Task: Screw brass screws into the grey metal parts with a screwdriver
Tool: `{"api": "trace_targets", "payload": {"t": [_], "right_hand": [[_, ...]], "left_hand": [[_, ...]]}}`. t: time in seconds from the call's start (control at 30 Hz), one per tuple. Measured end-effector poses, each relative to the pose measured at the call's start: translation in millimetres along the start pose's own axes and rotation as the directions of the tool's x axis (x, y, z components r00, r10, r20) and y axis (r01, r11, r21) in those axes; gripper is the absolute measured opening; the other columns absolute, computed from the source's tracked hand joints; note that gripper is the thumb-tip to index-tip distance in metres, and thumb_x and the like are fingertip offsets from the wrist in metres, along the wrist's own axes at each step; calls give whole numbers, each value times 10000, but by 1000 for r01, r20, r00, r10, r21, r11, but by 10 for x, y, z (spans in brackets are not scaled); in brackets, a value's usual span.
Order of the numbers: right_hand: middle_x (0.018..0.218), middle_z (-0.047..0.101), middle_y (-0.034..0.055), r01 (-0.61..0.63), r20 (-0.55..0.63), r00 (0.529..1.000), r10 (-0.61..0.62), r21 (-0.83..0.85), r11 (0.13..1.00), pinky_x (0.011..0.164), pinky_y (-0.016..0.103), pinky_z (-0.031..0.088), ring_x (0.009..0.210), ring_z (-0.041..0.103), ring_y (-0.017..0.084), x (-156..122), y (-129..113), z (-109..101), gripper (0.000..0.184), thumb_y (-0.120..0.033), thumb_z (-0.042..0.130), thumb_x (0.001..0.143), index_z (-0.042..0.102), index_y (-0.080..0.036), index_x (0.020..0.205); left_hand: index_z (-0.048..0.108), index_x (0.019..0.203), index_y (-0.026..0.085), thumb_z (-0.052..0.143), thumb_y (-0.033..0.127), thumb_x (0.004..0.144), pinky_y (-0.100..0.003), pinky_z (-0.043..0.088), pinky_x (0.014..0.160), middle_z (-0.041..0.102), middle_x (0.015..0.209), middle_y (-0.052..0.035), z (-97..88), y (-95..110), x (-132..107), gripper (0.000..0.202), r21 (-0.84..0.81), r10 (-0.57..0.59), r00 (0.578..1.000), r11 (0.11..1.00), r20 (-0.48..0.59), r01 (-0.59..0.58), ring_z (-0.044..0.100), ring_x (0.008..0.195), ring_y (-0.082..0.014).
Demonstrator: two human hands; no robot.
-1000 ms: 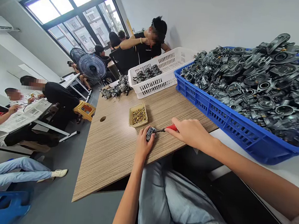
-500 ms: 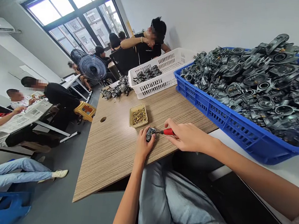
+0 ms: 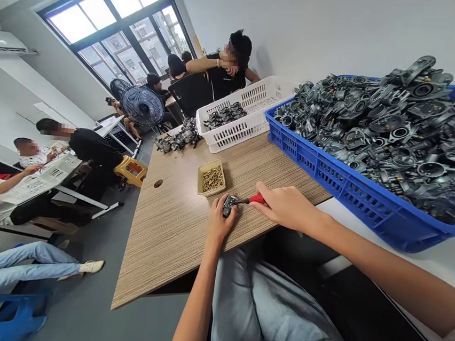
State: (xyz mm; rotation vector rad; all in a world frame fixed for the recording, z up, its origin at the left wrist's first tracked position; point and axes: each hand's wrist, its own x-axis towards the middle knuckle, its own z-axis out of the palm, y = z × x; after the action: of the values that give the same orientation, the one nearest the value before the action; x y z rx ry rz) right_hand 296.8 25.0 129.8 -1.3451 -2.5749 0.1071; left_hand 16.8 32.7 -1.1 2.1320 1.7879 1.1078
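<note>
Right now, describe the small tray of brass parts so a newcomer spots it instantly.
On the wood-grain table, left of the big blue crate, find the person's left hand. The small tan tray sits just beyond it, and alone holds tiny brass parts, not grey castings.

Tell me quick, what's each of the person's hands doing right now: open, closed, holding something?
Left hand: closed, holding a small metal part.
Right hand: closed, holding a red-handled screwdriver.

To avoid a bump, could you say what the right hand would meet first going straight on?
Probably the small grey metal carburetor body in the left hand, at the tip of the red-handled screwdriver held by the right hand; depth is unclear.
</note>
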Motion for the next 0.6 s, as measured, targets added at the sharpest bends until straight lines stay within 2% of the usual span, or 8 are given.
{"api": "trace_targets", "payload": {"t": [0.2,0.33,0.47,0.6], "right_hand": [[881,839,179,-75,5,997,76,-56,996,713,317,409,907,830,341,21,-10,15,578,-617,399,1200,757,-175,1098],[900,843,188,-102,25,994,103,-51,994,731,322,427,924,829,333,25,-36,-8,616,-597,369,1211,779,-170,1038],[945,849,163,-83,40,996,82,6,997,707,308,408,903,826,306,21,-40,-14,506,-523,377,1229,731,-171,1145],[961,849,101,-9,-9,1000,10,117,993,678,306,372,911,829,297,-5,-10,-5,363,-520,518,1194,614,-194,1320]], "left_hand": [[648,1489,233,666,397,1081,-502,567,1171,701,1358,-141,3,-6,-1,440,-3,9,1000,1000,1,-9,705,1288,-306],[659,1480,234,645,377,1095,-499,568,1168,708,1349,-140,4,-6,5,411,0,10,1000,1000,3,-10,704,1282,-304],[664,1470,225,610,368,1117,-497,565,1166,715,1341,-144,-2,-2,12,385,0,15,1000,1000,10,-15,696,1298,-306],[656,1474,217,627,383,1111,-491,562,1167,710,1346,-142,-7,4,9,400,-8,11,1000,1000,14,-11,695,1296,-304]]}}
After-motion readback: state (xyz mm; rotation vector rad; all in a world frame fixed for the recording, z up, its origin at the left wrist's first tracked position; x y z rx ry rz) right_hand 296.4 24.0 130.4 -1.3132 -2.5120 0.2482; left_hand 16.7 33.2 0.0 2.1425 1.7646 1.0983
